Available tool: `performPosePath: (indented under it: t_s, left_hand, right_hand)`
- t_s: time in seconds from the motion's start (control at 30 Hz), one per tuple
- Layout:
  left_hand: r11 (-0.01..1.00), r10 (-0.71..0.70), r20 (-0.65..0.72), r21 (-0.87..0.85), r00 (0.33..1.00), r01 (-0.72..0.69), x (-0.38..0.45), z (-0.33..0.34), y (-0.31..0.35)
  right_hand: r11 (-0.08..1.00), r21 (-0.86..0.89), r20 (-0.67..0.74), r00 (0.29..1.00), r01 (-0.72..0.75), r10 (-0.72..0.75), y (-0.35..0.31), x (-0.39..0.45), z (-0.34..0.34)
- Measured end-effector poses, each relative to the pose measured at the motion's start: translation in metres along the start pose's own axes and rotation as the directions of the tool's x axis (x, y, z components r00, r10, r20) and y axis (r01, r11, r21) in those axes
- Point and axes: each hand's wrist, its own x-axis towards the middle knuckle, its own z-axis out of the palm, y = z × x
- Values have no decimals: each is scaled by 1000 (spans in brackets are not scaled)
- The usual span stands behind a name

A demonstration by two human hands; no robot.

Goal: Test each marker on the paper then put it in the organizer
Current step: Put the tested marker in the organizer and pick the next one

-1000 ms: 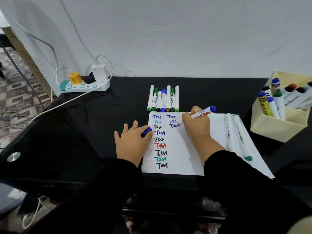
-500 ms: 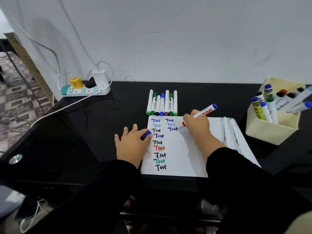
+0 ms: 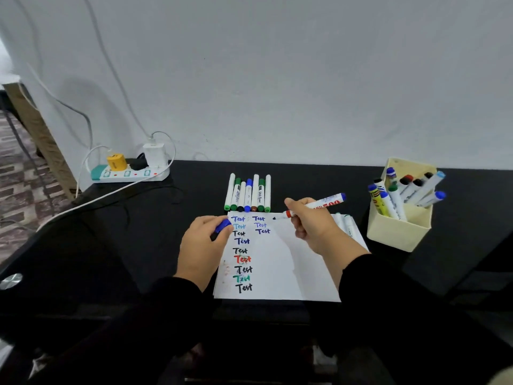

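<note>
1. Now gripping marker in right hand, tip just above paper, long axis running from tip at left up to blue end at right.
2. Pinching blue cap in left hand, just left of tip.
3. Likely capping next; organizer off to right, nearer right hand.

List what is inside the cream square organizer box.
The cream square organizer box holds a bunch of upright markers with blue, black, red, green and light blue caps. Its front wall hides their lower ends and the bottom.
</note>
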Motion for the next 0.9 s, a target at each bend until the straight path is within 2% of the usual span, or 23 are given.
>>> performPosePath:
  t_s: [0.1,0.17,0.23,0.3,0.37,0.67,0.9]
  left_hand:
    - [976,-30,161,-209,987,64,-8,-8,22]
    - [907,-94,249,-377,964,186,-13,-12,37]
    - [834,-129,324,-476,937,279,-17,-16,48]
    - [802,-133,385,-500,913,327,-21,-20,55]
    - [784,-119,414,-518,902,341,-24,-25,61]
    - [790,-11,390,-561,921,247,-34,-38,76]
    - [867,-9,351,-464,936,182,-26,-36,88]
  right_hand:
    - [996,85,62,997,38,-43,-5,-15,-3]
    - [987,146,71,995,62,-73,-12,-25,-4]
    - [972,221,29,996,75,-84,-19,-37,-4]
    - [966,235,-24,994,109,-106,-25,-46,-3]
    - [974,165,-51,988,155,-149,-29,-55,0]
    - [980,12,-77,978,197,-195,-35,-78,16]
    - [984,155,-90,993,91,-78,-37,-77,24]
